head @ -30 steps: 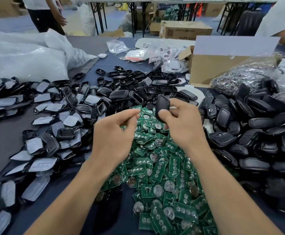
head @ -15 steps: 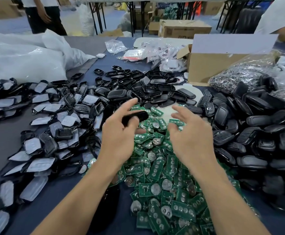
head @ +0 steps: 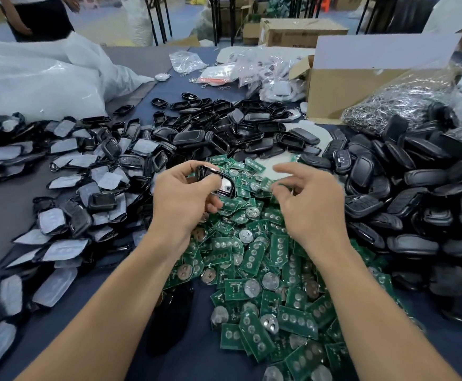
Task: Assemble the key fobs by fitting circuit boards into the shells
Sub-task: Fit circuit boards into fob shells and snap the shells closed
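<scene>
Dark table (head: 10,204), left hand (head: 181,199) gripping glossy shell (head: 219,181)

Blue floor (head: 109,20), black table legs (head: 158,20)

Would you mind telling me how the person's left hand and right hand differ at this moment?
The left hand grips a black key fob shell between thumb and fingers; whether the right hand holds anything cannot be told. The left hand is curled closed around its shell, while the right hand's fingers are loosely spread. The left hand is lifted at the pile's edge, whereas the right hand reaches down among the green circuit boards. Both are bare and hover above that pile.
</scene>
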`<action>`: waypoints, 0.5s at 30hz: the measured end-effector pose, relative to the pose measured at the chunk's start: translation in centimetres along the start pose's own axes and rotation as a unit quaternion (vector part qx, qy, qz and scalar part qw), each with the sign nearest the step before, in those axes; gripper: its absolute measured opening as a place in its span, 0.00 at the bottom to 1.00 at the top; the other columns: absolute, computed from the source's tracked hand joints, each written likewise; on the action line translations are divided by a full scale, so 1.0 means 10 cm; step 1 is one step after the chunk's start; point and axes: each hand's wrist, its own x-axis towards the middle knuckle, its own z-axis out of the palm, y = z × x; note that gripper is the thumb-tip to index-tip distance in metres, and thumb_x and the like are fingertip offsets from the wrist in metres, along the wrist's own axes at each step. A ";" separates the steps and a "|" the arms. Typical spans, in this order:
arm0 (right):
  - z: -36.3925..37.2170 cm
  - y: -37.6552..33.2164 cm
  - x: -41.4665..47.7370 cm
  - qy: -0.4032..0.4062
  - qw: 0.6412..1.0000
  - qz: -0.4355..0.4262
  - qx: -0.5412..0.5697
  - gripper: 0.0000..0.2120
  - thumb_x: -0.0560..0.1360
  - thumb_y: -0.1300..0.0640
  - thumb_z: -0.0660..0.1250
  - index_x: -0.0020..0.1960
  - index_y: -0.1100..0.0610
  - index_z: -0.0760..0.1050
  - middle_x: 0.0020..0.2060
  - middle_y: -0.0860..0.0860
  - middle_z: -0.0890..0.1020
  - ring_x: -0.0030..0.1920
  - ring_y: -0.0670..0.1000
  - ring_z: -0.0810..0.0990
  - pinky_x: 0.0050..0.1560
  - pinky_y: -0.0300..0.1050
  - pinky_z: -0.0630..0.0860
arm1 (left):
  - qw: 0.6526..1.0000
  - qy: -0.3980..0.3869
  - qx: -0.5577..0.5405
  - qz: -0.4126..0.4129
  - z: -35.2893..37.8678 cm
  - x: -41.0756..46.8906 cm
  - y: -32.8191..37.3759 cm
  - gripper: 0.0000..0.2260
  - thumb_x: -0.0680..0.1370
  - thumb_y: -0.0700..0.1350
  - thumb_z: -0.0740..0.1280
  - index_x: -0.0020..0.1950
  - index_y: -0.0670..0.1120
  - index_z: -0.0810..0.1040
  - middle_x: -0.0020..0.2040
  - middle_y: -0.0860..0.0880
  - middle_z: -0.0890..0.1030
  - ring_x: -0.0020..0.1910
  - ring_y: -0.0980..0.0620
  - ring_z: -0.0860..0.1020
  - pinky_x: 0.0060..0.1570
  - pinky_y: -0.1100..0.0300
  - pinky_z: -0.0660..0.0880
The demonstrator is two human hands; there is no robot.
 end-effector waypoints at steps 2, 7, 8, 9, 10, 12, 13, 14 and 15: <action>-0.02 -0.02 0.00 0.027 0.996 0.012 0.089 0.12 0.77 0.60 0.73 0.56 0.46 0.84 0.37 0.40 0.87 0.25 0.45 0.75 0.31 0.37 0.75 | 1.000 0.013 0.004 0.009 0.03 -0.01 -0.01 0.07 0.76 0.38 0.74 0.45 0.50 0.87 0.33 0.45 0.85 0.25 0.53 0.79 0.23 0.65 0.71; 0.00 -0.16 0.00 -0.035 0.909 0.136 0.392 0.14 0.79 0.72 0.65 0.55 0.56 0.82 0.40 0.52 0.87 0.29 0.46 0.77 0.28 0.37 0.72 | 0.999 0.005 0.029 0.032 0.08 -0.02 -0.03 0.14 0.78 0.35 0.69 0.48 0.53 0.87 0.32 0.45 0.86 0.28 0.53 0.83 0.24 0.70 0.72; 0.01 -0.17 -0.01 -0.047 0.889 0.158 0.427 0.14 0.79 0.73 0.64 0.55 0.58 0.82 0.40 0.55 0.86 0.29 0.46 0.77 0.28 0.37 0.72 | 0.999 -0.002 0.025 0.035 0.08 -0.03 -0.03 0.14 0.78 0.34 0.69 0.48 0.52 0.87 0.33 0.45 0.86 0.30 0.52 0.84 0.26 0.69 0.73; 0.02 -0.18 -0.02 -0.054 0.879 0.171 0.442 0.13 0.80 0.72 0.64 0.55 0.58 0.82 0.40 0.57 0.86 0.28 0.45 0.76 0.28 0.37 0.72 | 0.999 -0.013 0.017 0.037 0.09 -0.03 -0.03 0.13 0.78 0.34 0.69 0.49 0.51 0.87 0.35 0.45 0.87 0.32 0.51 0.86 0.28 0.68 0.76; 0.03 -0.17 -0.03 -0.052 0.885 0.171 0.431 0.13 0.80 0.72 0.64 0.54 0.58 0.82 0.41 0.58 0.86 0.27 0.45 0.75 0.28 0.37 0.72 | 0.999 -0.025 0.009 0.040 0.10 -0.03 -0.03 0.13 0.78 0.33 0.69 0.49 0.50 0.87 0.36 0.45 0.87 0.34 0.49 0.87 0.32 0.66 0.79; 0.06 -0.13 -0.05 -0.035 0.946 0.111 0.304 0.13 0.78 0.68 0.67 0.52 0.53 0.84 0.39 0.56 0.88 0.24 0.46 0.73 0.27 0.40 0.71 | 0.998 -0.032 0.002 0.046 0.12 -0.04 -0.03 0.13 0.79 0.33 0.70 0.47 0.51 0.88 0.38 0.45 0.88 0.37 0.47 0.87 0.36 0.62 0.82; 0.08 -0.11 -0.07 -0.025 0.974 0.063 0.215 0.11 0.77 0.65 0.70 0.52 0.50 0.85 0.36 0.53 0.87 0.23 0.45 0.73 0.27 0.39 0.71 | 0.998 -0.024 0.002 0.052 0.13 -0.03 -0.04 0.14 0.79 0.34 0.70 0.45 0.52 0.88 0.38 0.46 0.88 0.36 0.47 0.87 0.36 0.62 0.82; 0.09 -0.11 -0.08 -0.015 0.990 0.016 0.141 0.10 0.76 0.62 0.73 0.51 0.49 0.86 0.34 0.47 0.87 0.25 0.42 0.76 0.28 0.36 0.73 | 0.998 -0.011 0.003 0.060 0.13 -0.03 -0.05 0.14 0.79 0.34 0.70 0.44 0.53 0.88 0.37 0.46 0.87 0.35 0.47 0.87 0.35 0.62 0.82; 0.11 -0.12 -0.09 -0.011 0.995 -0.019 0.094 0.09 0.74 0.60 0.76 0.49 0.47 0.86 0.35 0.41 0.86 0.30 0.39 0.81 0.33 0.32 0.76 | 0.998 0.003 0.006 0.068 0.14 -0.02 -0.06 0.14 0.79 0.35 0.70 0.44 0.53 0.88 0.37 0.47 0.87 0.34 0.47 0.87 0.34 0.62 0.82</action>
